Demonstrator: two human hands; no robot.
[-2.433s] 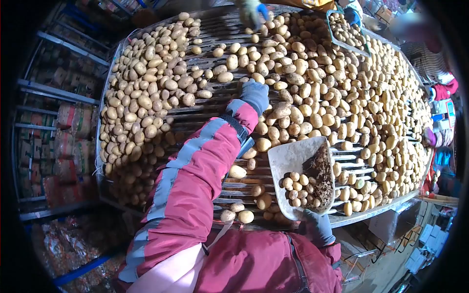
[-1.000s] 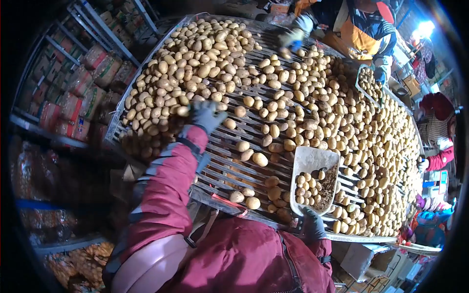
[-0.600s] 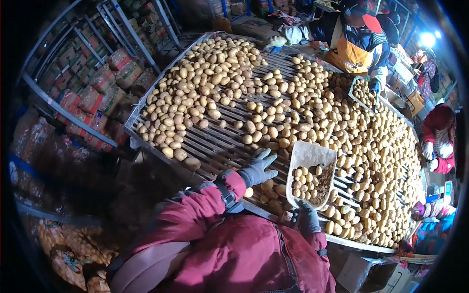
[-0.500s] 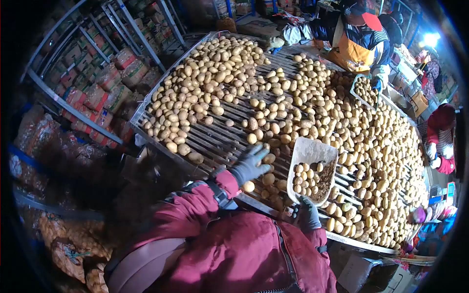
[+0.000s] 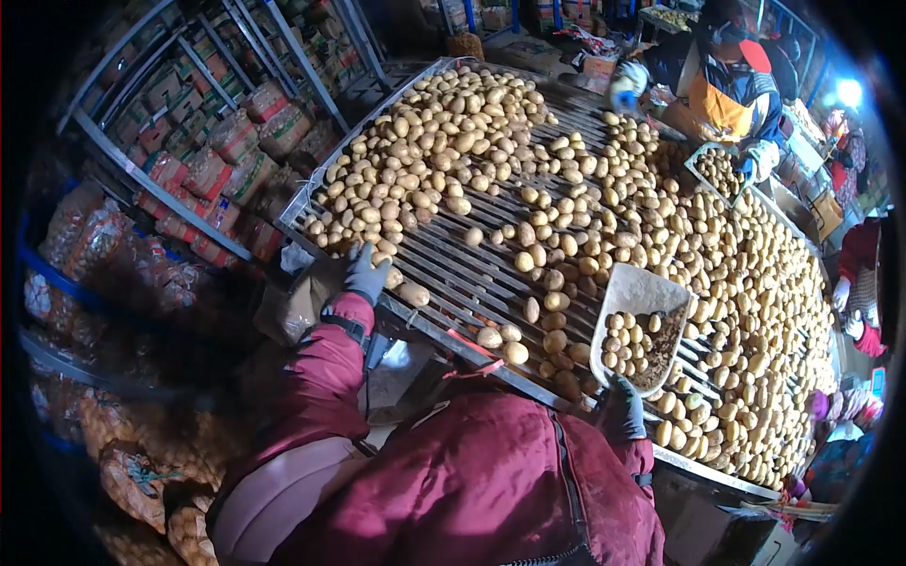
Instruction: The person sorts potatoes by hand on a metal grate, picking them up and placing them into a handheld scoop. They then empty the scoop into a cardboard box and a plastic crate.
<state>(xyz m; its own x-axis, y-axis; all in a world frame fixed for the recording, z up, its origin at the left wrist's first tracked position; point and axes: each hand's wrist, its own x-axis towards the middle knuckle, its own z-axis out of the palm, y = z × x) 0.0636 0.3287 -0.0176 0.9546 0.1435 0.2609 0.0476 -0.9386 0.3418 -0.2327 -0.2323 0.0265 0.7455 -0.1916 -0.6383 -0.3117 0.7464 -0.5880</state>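
A long bench (image 5: 439, 269) of parallel metal slats runs from the lower middle of the frame to the upper right, and dusty, tan, oval potatoes lie all over it. A dense heap of potatoes (image 5: 444, 141) sits at upper centre, and a broad band of potatoes (image 5: 755, 283) fills the right side, with bare slats between them. The left hand (image 5: 366, 274), in a grey knit glove below a padded red sleeve (image 5: 330, 377), rests at the bench's near left edge against the rim of the heap. Its fingers point up-frame, and whether it has hold of anything cannot be told. A single potato (image 5: 412, 294) lies just to its right. The right hand (image 5: 623, 415), in a dark glove at lower right, is closed round the handle of a pale, flat-bottomed scoop (image 5: 651, 288) with raised sides, held over the slats. The scoop carries a cluster of small potatoes (image 5: 625, 341) on its left side and a streak of dark, crumbly soil (image 5: 668, 341) along its right wall. A few loose potatoes (image 5: 514, 352) lie near the front rail to the left of the scoop. At upper right a co-worker in an orange apron (image 5: 722, 99) stands at the far side, holding a shallow tray (image 5: 698, 162) filled with potatoes. Metal shelves (image 5: 217, 141) at upper left hold stuffed sacks, and mesh bags (image 5: 123, 472) of potatoes lie at lower left.
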